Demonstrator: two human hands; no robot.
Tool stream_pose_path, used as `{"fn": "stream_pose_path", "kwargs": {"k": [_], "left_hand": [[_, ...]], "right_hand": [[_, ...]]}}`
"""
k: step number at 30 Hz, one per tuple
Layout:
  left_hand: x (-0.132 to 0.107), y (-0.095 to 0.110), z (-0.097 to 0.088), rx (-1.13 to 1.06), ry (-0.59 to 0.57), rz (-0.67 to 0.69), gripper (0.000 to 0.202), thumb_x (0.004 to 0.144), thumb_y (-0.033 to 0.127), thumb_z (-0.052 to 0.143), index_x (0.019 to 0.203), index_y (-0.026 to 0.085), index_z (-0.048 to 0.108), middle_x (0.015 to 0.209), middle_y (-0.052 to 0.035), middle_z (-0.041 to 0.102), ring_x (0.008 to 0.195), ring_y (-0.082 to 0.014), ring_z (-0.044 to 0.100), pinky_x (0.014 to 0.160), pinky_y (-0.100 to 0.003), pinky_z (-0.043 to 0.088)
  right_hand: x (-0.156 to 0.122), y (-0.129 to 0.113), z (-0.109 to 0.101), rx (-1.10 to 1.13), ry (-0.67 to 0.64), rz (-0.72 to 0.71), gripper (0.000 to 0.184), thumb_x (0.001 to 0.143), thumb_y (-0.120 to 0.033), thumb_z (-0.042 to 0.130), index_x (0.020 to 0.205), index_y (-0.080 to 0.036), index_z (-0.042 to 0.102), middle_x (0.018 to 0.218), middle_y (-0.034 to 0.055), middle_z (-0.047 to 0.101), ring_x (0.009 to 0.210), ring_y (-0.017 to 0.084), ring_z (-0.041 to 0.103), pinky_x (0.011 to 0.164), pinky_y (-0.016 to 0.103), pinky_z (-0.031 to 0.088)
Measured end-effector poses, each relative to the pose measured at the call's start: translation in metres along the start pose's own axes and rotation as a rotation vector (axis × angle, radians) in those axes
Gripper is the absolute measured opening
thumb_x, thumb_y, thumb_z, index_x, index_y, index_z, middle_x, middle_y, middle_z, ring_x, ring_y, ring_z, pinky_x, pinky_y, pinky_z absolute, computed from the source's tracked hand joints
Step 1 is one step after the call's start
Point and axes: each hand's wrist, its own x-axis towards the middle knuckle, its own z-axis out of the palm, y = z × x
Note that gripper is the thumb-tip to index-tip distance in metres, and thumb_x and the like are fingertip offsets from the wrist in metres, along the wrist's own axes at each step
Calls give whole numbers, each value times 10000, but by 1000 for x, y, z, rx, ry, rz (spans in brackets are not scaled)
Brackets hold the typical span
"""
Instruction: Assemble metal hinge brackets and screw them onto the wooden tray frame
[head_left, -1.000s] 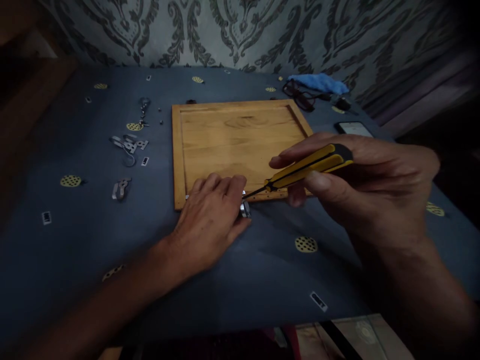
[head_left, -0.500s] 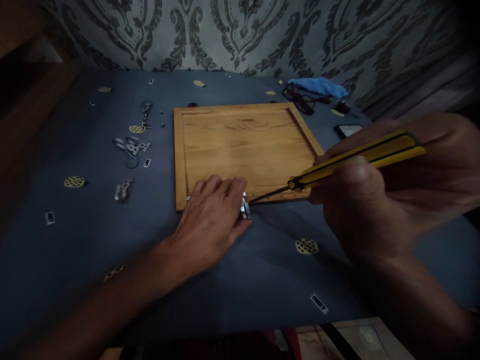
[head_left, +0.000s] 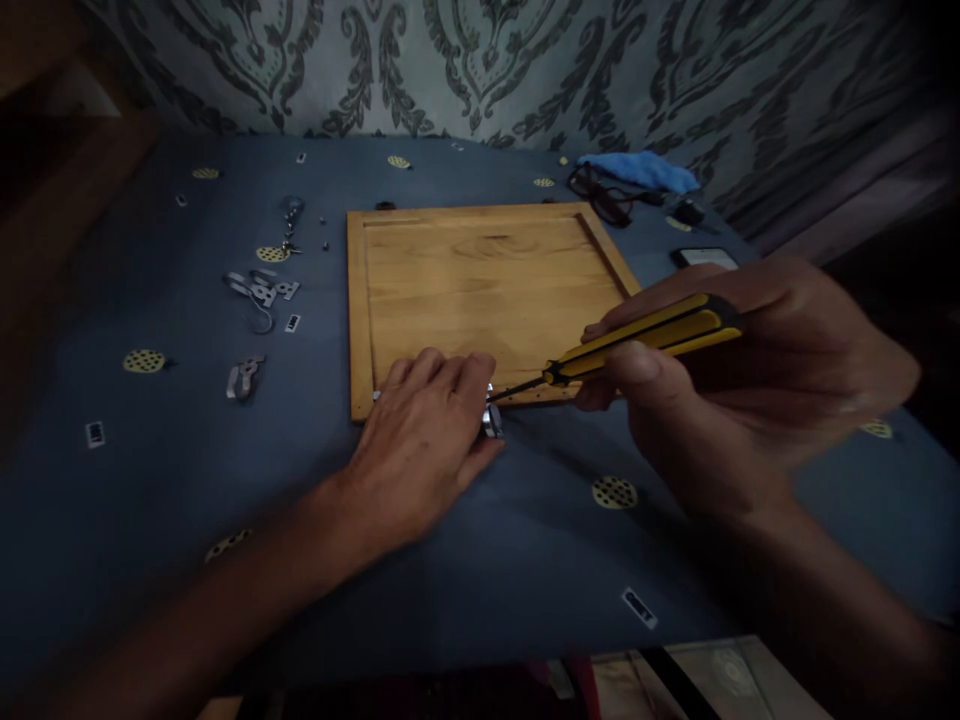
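Note:
A wooden framed panel (head_left: 480,290) lies flat on the table. My left hand (head_left: 420,440) is closed over its front rim, holding a shiny curved metal bracket (head_left: 492,420) against the edge; the fingers hide most of it. My right hand (head_left: 750,390) grips a screwdriver (head_left: 637,340) by its yellow and black handle. Its thin shaft points left and down to the metal bracket, and the tip is hidden beside my left fingers. Several small dark holes dot the front rim right of my left hand.
Curved metal pieces (head_left: 259,290) and another metal bracket (head_left: 244,378) lie left of the panel, with small screws (head_left: 291,240) behind. Glasses (head_left: 604,198), a blue cloth (head_left: 641,171) and a phone (head_left: 703,258) sit at the back right. A patterned wall rises behind.
My right hand has moved left and slightly down with the screwdriver, bringing its tip in to the bracket beside my left fingers. My left hand has stayed in place.

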Motion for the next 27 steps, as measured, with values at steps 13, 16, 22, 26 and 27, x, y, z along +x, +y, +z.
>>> {"fn": "stream_pose_path", "kwargs": {"k": [13,16,22,26,27], "left_hand": [[1,1,-3,6,-44,-8,374,939,244,737,1264,174,566,1194,-99,718,1172,-318,603,999,-486,513],[1,0,-3,6,-37,-7,395,940,246,738,1283,168,559,1194,-102,715,1173,-320,602,1002,-492,513],[0,0,-2,-6,-35,-11,432,936,245,741,1313,160,549,1195,-106,709,1176,-323,604,1003,-494,516],[0,0,-2,-6,-31,-15,434,933,244,740,1313,169,545,1190,-102,711,1173,-321,606,999,-493,519],[0,0,-2,-6,-27,-15,426,932,242,738,1306,176,545,1188,-99,713,1170,-319,605,997,-493,520]], "right_hand": [[1,-7,3,19,-26,19,101,875,-232,826,885,-283,739,769,22,715,607,199,672,488,364,521],[3,-8,3,23,-40,23,110,848,-191,832,873,-271,760,756,26,721,590,195,676,480,358,539],[0,-9,0,35,-90,22,190,851,-192,833,993,-317,817,850,21,761,637,203,694,591,390,612],[-1,-11,0,18,-74,80,166,881,-289,814,1015,-387,823,873,8,768,682,236,713,602,426,616],[-1,-11,0,12,-71,95,165,883,-293,810,1012,-395,822,883,9,772,693,245,719,613,437,622]]}}
